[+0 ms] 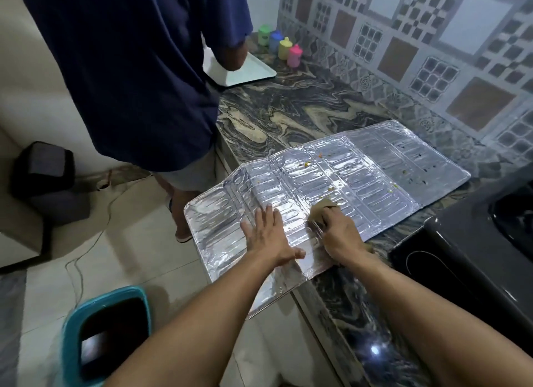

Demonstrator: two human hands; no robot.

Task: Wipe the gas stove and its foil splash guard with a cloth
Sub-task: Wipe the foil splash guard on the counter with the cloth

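The silver foil splash guard point(360, 170) lies unfolded flat on the marbled counter, its near left corner hanging over the counter edge. Small yellow and dark food specks dot its middle and far right panels. My left hand point(268, 236) presses flat on the foil, fingers spread, holding nothing. Just to its right, my right hand point(343, 236) is closed on a brownish cloth point(323, 206) that rests on the foil. The black gas stove point(473, 251) sits at the right edge of the view, only partly visible.
Another person in a dark blue shirt point(138, 69) stands at the counter's left, beside a white tray point(245, 72). Several coloured small bottles point(281, 48) stand by the tiled wall. A teal bin point(109, 334) stands on the floor below, with a cable and a dark box nearby.
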